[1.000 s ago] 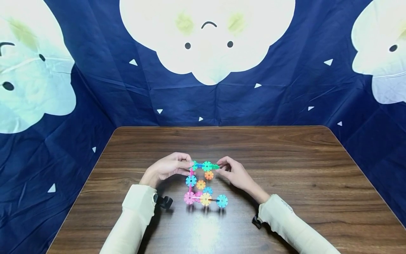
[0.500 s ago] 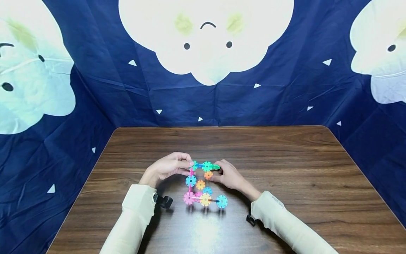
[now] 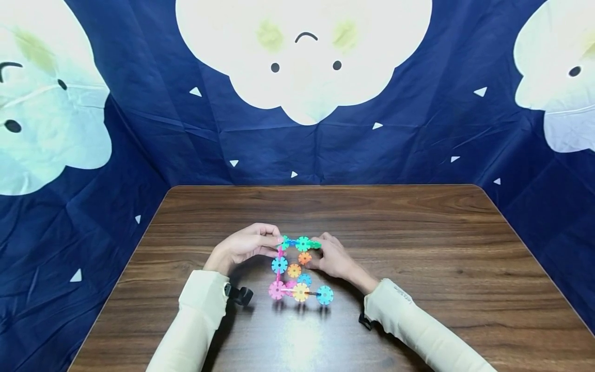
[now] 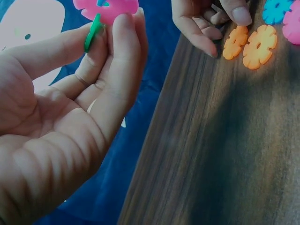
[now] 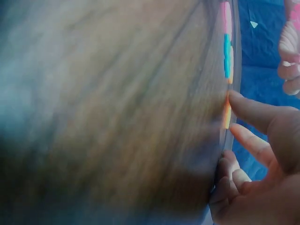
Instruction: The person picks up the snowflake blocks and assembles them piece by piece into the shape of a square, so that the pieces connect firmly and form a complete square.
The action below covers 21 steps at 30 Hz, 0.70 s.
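Observation:
A built frame of colourful interlocking snowflake discs (image 3: 279, 265) is held over the table, with green discs along its far side and pink, yellow and blue ones along its near side. My left hand (image 3: 253, 242) pinches its far left corner, where a green disc (image 4: 93, 33) meets a pink disc (image 4: 108, 10). Under the frame, my right hand (image 3: 335, 257) pinches a loose orange snowflake disc (image 3: 304, 258). In the right wrist view, thumb and forefinger sit at opposite edges of this orange disc (image 5: 228, 115).
Beside the orange disc lie loose yellow-orange (image 3: 294, 270), blue (image 3: 304, 279) and pink (image 3: 290, 284) discs, seen partly through the frame. The wooden table (image 3: 418, 222) ends at a dark blue curtain (image 3: 260, 139) with cloud prints.
My right hand has moved left and down from beside the frame's green end to the loose orange disc, which has shifted slightly. My left hand and the frame stay almost still.

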Available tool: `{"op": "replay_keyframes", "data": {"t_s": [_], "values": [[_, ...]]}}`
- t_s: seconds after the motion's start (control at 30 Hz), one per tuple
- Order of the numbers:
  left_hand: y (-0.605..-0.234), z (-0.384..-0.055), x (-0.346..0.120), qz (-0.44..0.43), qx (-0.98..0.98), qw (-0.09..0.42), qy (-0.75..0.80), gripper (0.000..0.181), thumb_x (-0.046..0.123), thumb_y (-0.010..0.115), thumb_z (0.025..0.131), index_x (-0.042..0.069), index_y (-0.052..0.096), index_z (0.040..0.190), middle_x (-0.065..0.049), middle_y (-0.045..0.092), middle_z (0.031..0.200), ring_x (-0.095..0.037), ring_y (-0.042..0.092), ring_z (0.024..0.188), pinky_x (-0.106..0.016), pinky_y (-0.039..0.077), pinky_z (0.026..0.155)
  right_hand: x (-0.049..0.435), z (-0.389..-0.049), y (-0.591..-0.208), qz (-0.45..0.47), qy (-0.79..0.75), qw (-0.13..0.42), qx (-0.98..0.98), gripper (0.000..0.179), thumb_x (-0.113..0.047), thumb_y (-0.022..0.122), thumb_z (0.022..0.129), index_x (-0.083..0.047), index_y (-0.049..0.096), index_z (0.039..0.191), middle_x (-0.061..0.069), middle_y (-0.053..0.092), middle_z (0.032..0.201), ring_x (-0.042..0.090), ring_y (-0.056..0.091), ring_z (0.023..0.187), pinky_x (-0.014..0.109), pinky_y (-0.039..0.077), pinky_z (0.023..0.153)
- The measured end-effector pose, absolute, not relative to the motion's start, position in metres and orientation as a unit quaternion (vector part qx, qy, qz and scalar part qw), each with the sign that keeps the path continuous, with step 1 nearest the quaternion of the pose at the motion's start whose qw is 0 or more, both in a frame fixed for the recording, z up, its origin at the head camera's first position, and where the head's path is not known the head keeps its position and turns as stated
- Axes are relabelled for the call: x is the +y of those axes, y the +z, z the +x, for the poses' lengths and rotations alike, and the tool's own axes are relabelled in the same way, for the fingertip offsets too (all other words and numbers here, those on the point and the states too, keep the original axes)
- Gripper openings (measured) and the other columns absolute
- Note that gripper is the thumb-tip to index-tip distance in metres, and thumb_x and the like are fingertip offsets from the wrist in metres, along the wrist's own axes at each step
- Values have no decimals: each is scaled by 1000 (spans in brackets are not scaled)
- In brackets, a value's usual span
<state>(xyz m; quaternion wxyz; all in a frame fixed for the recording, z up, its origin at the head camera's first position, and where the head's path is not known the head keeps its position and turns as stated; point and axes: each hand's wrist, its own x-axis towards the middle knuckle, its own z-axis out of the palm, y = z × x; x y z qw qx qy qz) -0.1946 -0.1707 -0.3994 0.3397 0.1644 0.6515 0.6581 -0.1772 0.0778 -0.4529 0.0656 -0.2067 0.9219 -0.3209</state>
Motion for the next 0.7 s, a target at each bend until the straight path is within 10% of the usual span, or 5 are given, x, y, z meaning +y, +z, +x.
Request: {"op": "replay_keyframes", "data": {"t_s": [0.4, 0.7], "values": [[-400, -194, -173, 156, 660, 332, 656, 10, 7, 55, 95, 6, 57, 85, -1, 61, 86, -33, 65, 105, -36, 56, 91, 82, -177, -451, -214, -363, 84, 903, 25, -16, 79, 78, -12, 56, 88, -2, 60, 78, 11, 54, 73, 29, 49, 75], [-402, -194, -174, 138, 663, 328, 659, 11, 5, 55, 95, 6, 58, 85, -2, 58, 84, -27, 66, 100, -36, 56, 90, 104, -178, -437, -149, -474, 134, 858, 16, -14, 70, 87, -6, 62, 98, 2, 67, 81, 20, 60, 64, 27, 50, 60]]}}
